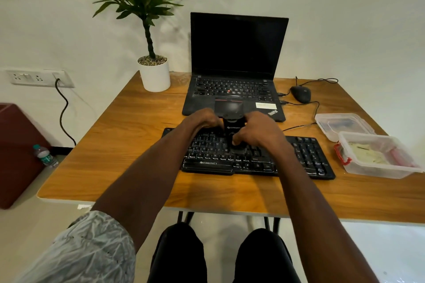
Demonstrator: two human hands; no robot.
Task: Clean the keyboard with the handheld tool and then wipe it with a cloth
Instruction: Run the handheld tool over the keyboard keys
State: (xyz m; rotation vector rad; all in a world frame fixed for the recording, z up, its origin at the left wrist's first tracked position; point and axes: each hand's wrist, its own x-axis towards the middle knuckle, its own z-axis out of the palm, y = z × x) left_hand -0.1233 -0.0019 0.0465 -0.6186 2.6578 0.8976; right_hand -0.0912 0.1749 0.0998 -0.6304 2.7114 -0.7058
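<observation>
Keyboard (pixel 253 156), black with white legends, lies on the wooden table (pixel 115 145) just in front of the open laptop (pixel 236 71). Over its middle keys stands a black handheld tool (pixel 233 132), gripped by the left hand (pixel 203 120) and right hand (pixel 257 131) together. Right of the keyboard sit two plastic containers (pixel 372 156), one holding a pale cloth (pixel 368 154).
</observation>
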